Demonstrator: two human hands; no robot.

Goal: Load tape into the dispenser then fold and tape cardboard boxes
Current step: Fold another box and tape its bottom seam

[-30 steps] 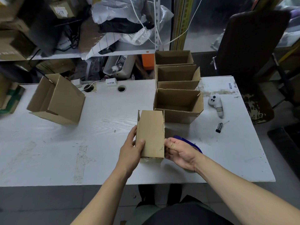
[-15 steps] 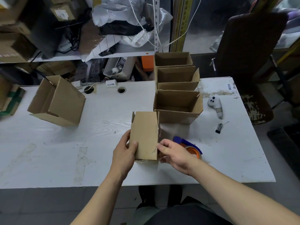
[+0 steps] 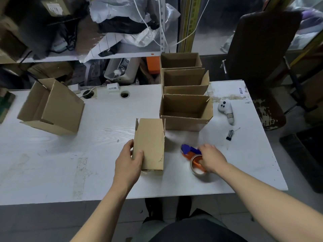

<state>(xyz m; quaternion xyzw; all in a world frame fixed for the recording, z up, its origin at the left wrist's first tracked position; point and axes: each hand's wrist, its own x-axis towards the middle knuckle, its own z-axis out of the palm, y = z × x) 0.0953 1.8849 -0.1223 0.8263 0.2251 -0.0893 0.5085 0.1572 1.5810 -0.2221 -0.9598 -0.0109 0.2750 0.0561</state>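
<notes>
- Reaching for the tape dispenser (image 3: 192, 152), the right hand (image 3: 212, 158) lies over its near right part, fingers curled down around the orange body beside the tape roll (image 3: 198, 167); I judge this a grasp forming, though the hand hides whether the fingers have closed fully.
- Left hand (image 3: 128, 158) grips the folded cardboard box (image 3: 150, 144) at its near left corner, thumb on the top face and fingers wrapped round the left edge, holding it down on the white table (image 3: 52, 163).
- That box sits near the table's near edge, at the middle; the dispenser lies just to its right, apart from it.
- Roll already sits in the dispenser, so loading looks done; the step in hand seems to be picking up the dispenser to seal this box.
- Next move calls for lifting the dispenser, bringing it left over the box, and laying tape along the seam while the left hand pins the flaps shut.
- Three open boxes (image 3: 185, 110) stand in a row running far from the held box; another open box (image 3: 50, 107) lies tipped on its side at far left.
- White handheld controller (image 3: 226, 110) and a small dark tool (image 3: 229, 134) lie to the right, well apart from the hands.
</notes>
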